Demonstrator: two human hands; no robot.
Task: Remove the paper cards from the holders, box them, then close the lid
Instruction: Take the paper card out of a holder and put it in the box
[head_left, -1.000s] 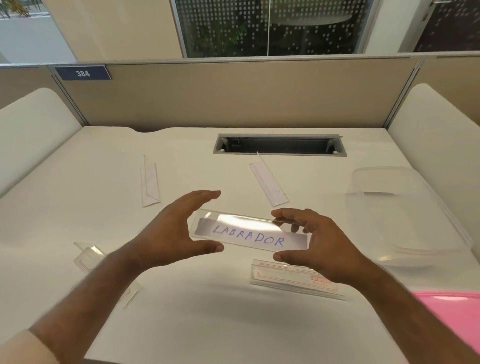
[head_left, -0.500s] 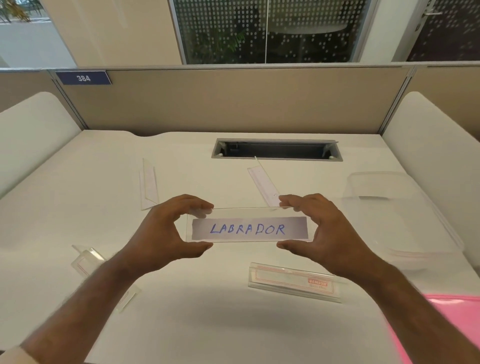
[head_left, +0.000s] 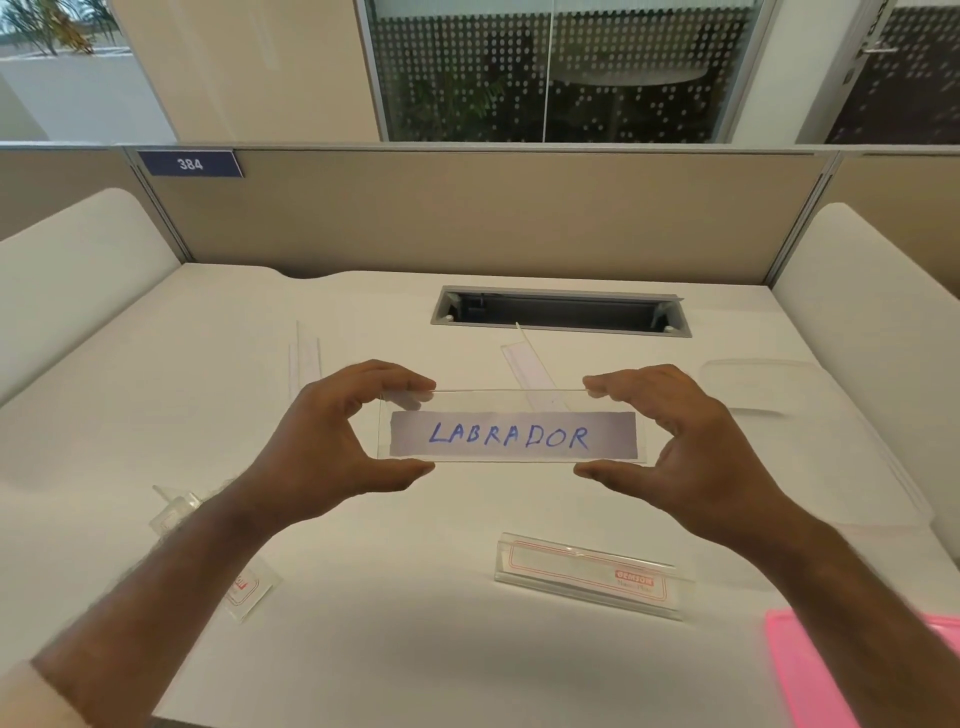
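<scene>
The white desk (head_left: 395, 649) carries a clear box (head_left: 810, 447) at 3 o'clock from the hands and a pink lid (head_left: 810, 675) at 5 o'clock, with other holders lying at 11, 12, 6 and 8 o'clock. Above its middle, a clear holder (head_left: 511, 400) is held level between the left hand (head_left: 332, 441) at its 9 o'clock end and the right hand (head_left: 691, 447) at its 3 o'clock end. Each hand pinches the holder with fingers on the top edge and thumb under the bottom edge, and the paper card (head_left: 511, 435) reading LABRADOR sits inside it.
</scene>
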